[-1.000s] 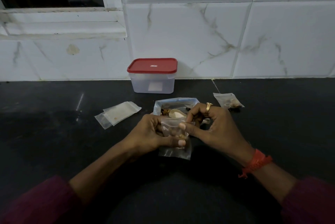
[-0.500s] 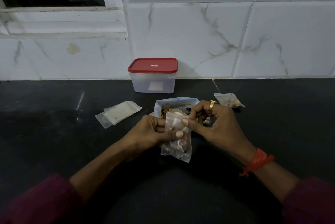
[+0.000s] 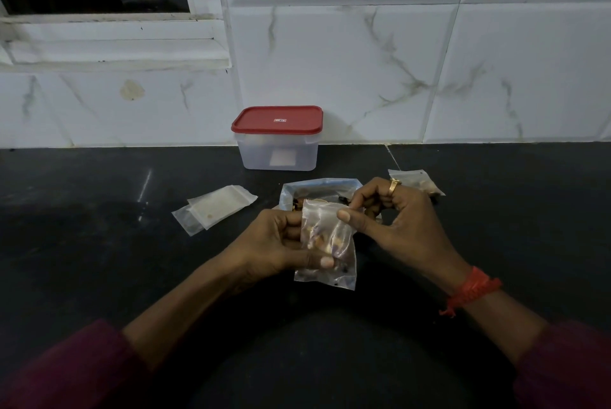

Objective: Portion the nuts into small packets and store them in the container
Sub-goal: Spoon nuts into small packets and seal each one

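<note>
Both arms reach in from the near side and bend so the 2 hands meet in the middle, just above the black tabletop (image 3: 99, 243). The left hand (image 3: 281, 243) is curled round the left side of the small packet (image 3: 334, 263), with its thumb pressed flat across the lower part. The right hand (image 3: 400, 223) pinches the top right corner of the packet between its thumb and a finger, and its other fingers are curled in. There is a ring (image 3: 394, 187) on 1 of those fingers and a red thread (image 3: 472, 289) on the wrist.

The small packet stands up between the hands and has nuts (image 3: 320, 238) inside. Just behind it lies the big bag (image 3: 330, 184), open. The container (image 3: 277, 157) sits far back by the wall, and its red lid (image 3: 277, 120) is on. Some empty packets (image 3: 215, 208) lie to the left. 1 filled packet (image 3: 413, 178) lies to the right, just past the right hand.

Half a second ago the left thumb was higher up on the small packet. Now it has slid down near the bottom. The right hand's pinch is in almost the same spot.
</note>
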Available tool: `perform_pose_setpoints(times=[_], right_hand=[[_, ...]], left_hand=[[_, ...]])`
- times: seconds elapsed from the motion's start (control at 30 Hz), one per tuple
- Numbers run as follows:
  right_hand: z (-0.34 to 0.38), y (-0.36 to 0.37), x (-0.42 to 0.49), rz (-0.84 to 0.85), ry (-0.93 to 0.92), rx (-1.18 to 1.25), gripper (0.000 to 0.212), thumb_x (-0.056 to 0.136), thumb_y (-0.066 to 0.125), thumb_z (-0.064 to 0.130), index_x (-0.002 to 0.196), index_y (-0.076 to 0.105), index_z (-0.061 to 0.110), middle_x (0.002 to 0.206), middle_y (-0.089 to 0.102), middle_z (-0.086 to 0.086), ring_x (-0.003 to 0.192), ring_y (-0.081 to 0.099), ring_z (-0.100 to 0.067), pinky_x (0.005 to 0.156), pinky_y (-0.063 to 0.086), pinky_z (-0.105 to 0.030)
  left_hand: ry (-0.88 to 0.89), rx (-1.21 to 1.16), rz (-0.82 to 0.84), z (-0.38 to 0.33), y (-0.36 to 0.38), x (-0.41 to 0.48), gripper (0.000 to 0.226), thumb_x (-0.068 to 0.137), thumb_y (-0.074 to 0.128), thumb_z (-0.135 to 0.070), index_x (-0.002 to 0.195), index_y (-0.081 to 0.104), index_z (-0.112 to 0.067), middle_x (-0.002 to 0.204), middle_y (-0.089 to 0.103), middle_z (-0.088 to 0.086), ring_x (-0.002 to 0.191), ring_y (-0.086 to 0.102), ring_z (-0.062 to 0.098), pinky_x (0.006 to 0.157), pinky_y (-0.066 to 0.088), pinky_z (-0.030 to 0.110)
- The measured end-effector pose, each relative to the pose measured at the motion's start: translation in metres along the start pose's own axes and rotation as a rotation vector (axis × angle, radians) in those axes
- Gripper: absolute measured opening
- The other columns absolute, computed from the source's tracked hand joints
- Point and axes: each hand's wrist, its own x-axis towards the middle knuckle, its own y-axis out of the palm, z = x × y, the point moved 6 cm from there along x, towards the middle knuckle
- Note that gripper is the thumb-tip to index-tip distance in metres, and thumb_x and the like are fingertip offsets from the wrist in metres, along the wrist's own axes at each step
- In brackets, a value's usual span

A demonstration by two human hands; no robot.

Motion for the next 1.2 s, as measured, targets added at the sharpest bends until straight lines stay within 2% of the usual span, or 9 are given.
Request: perform_pose_setpoints(times=[0.13,0.27,0.33,0.4,0.53,0.7,0.83,1.0,1.2], right_hand=[[-0.002,0.001,0.000,0.014,0.006,0.006,0.018,0.080,0.080,0.026,0.083,0.069,0.013,0.081,0.070,0.005,0.071,0.065,-0.015,0.067,0.055,-0.021],[-0.006,-0.002,0.002,0.031,0.020,-0.037,0.015,0.082,0.079,0.024,0.085,0.068,0.016,0.084,0.069,0.006,0.077,0.067,-0.015,0.070,0.056,-0.024],[-0.008,-0.003,0.002,0.039,0.024,-0.051,0.015,0.082,0.080,0.025,0.085,0.068,0.017,0.084,0.069,0.005,0.077,0.067,-0.017,0.070,0.058,-0.030],[-0.009,-0.001,0.000,0.066,0.033,-0.053,0.019,0.080,0.080,0.028,0.090,0.067,0.018,0.088,0.070,0.004,0.080,0.068,-0.018,0.073,0.058,-0.034],[-0.012,0.011,-0.004,0.138,0.126,-0.012,0.037,0.077,0.085,0.030,0.109,0.066,0.029,0.096,0.074,0.009,0.090,0.071,-0.010,0.080,0.059,-0.031],[-0.007,0.018,-0.006,0.115,0.108,-0.051,0.022,0.083,0.081,0.030,0.102,0.073,0.036,0.091,0.074,0.010,0.087,0.071,-0.007,0.076,0.060,-0.037],[-0.010,0.016,-0.006,0.115,0.130,-0.060,0.019,0.081,0.082,0.028,0.098,0.075,0.027,0.090,0.075,0.010,0.085,0.072,-0.008,0.076,0.060,-0.038],[-0.009,0.018,-0.007,0.110,0.120,-0.052,0.018,0.083,0.079,0.032,0.100,0.078,0.025,0.092,0.076,0.014,0.087,0.072,-0.007,0.074,0.059,-0.035],[-0.006,0.018,-0.008,0.059,0.092,-0.054,0.021,0.082,0.076,0.037,0.097,0.078,0.023,0.089,0.076,0.012,0.087,0.071,-0.009,0.075,0.058,-0.031]], left_hand=[[0.053,0.069,0.011,-0.005,-0.001,0.000,0.061,0.072,0.082,0.005,0.128,0.062,-0.011,0.114,0.074,0.009,0.105,0.072,0.025,0.090,0.058,0.037],[0.074,-0.015,-0.157,-0.008,-0.011,-0.001,0.029,0.086,0.067,-0.022,0.113,0.070,-0.013,0.105,0.077,0.004,0.098,0.074,0.019,0.078,0.060,0.028],[0.094,0.023,-0.234,-0.008,-0.019,0.001,0.025,0.090,0.060,-0.026,0.106,0.073,-0.012,0.100,0.077,0.003,0.095,0.074,0.017,0.074,0.059,0.025],[0.150,0.089,-0.263,-0.008,-0.022,0.001,0.023,0.093,0.060,-0.024,0.104,0.074,-0.010,0.099,0.077,0.003,0.095,0.074,0.017,0.077,0.059,0.027],[0.251,0.226,-0.272,-0.011,-0.016,0.000,0.018,0.093,0.064,-0.021,0.103,0.075,-0.011,0.100,0.077,0.001,0.097,0.073,0.016,0.084,0.059,0.032],[0.313,0.308,-0.340,-0.016,-0.012,-0.003,0.009,0.091,0.068,-0.020,0.097,0.073,-0.016,0.096,0.076,-0.002,0.092,0.073,0.014,0.083,0.061,0.038],[0.374,0.294,-0.397,-0.018,-0.015,-0.005,0.011,0.089,0.072,-0.016,0.099,0.072,-0.016,0.097,0.075,-0.003,0.091,0.073,0.015,0.078,0.062,0.035],[0.402,0.258,-0.366,-0.021,-0.014,-0.007,0.007,0.090,0.071,-0.011,0.097,0.072,-0.012,0.095,0.076,-0.001,0.090,0.073,0.016,0.073,0.060,0.028],[0.421,0.317,-0.369,-0.019,-0.016,-0.005,0.005,0.089,0.074,-0.017,0.093,0.075,-0.014,0.093,0.075,-0.001,0.090,0.071,0.021,0.077,0.060,0.048]])
